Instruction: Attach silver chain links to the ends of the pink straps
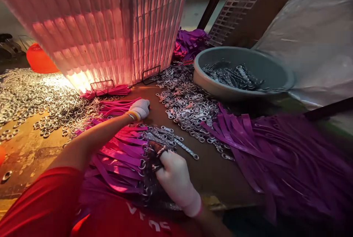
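Observation:
My left hand (139, 109), in a white knitted glove, is closed at the ends of a bundle of pink-purple straps (116, 106); what its fingers hold is hidden. Nearer my body, my right hand (176, 176) wears a white glove with dark wrappings around the fingers. Its fingers are curled beside the ring ends of a row of purple straps (121, 156), and I cannot make out what is in them. Short metal chains (176, 139) with end rings lie on the brown tabletop (204, 174) between and beyond my hands.
Loose metal rings (52, 101) cover the left side. A heap of chains (187, 99) lies before a grey basin (239, 93) holding more chains. Purple straps (264, 152) are piled at right. Ribbed translucent panels (110, 27) stand at the back, beside an orange-red container (41, 58).

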Available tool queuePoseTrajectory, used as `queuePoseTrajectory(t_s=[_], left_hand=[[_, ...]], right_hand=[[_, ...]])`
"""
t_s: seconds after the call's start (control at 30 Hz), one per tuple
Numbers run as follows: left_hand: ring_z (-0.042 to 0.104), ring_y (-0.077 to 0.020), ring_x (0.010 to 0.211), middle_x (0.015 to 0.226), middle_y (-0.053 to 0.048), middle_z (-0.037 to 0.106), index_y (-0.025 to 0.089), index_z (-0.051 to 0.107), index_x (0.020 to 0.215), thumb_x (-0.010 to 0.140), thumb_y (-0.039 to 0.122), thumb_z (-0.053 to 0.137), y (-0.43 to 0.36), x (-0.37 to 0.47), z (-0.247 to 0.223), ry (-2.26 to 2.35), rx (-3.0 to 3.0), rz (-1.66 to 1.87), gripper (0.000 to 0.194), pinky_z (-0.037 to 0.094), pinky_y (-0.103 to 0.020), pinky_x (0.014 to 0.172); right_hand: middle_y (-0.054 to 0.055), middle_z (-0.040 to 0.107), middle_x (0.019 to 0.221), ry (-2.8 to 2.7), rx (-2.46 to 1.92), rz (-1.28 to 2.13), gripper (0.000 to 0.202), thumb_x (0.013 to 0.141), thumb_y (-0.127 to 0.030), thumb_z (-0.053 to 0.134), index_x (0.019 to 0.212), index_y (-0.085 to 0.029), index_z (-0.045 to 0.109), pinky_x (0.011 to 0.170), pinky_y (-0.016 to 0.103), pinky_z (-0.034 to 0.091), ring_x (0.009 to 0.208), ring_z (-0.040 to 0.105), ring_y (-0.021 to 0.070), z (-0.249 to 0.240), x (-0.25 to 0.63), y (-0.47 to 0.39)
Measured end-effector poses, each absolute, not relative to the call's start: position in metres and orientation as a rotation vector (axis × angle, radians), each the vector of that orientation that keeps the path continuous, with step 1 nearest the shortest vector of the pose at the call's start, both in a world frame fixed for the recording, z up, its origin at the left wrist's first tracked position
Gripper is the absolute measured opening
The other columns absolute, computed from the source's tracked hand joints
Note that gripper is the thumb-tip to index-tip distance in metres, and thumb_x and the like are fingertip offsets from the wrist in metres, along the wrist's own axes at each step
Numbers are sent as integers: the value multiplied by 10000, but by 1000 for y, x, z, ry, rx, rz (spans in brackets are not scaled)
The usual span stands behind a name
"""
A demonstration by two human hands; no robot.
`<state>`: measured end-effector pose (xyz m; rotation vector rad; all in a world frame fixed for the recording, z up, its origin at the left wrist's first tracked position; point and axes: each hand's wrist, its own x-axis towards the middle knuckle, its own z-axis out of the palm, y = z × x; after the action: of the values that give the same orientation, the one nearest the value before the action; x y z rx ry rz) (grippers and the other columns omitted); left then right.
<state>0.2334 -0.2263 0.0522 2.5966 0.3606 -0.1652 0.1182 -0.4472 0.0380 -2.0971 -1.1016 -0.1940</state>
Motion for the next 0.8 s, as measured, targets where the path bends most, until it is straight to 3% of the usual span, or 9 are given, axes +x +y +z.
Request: queuePoseTrajectory(t_s=[0.1,0.2,0.33,0.57,0.8], left_hand=[[601,-132,617,720,-60,637,101,659,931,953,211,496,-217,195,79,376,2533,-144,198,469,-248,576],[434,-84,388,470,12,483,140,644,833,984,317,414,-213,133,104,294,2242,-181,328,334,-212,419],[366,-51,382,489,36,456,167,567,732,911,468,561,-227,54,120,343,1792,-159,350,242,-178,371],[268,-37,377,530,76,371,185,458,702,888,426,600,-253,8,111,420,1434,-106,336,198,-178,356],[441,-85,529,601,7,546,156,568,700,899,302,550,-251,3,99,125,2299,120,247,281,-216,508]], right_hand=[[44,624,679,-1020,-2113,-178,202,727,-80,434,710,-217,581,607,279,368,640,546,184,41,128,-447],[61,637,752,-1047,-2040,-151,201,717,-76,420,709,-215,566,648,278,386,706,556,189,51,134,-435],[37,601,673,-1173,-2047,-153,153,712,-107,441,670,-208,548,582,277,318,613,502,167,67,128,-415],[51,616,671,-1393,-2254,-374,108,668,-144,501,633,-189,593,551,320,216,548,459,152,84,97,-408],[96,647,716,-1415,-2417,-530,127,692,-165,513,647,-181,630,556,344,214,575,505,188,72,85,-412]])
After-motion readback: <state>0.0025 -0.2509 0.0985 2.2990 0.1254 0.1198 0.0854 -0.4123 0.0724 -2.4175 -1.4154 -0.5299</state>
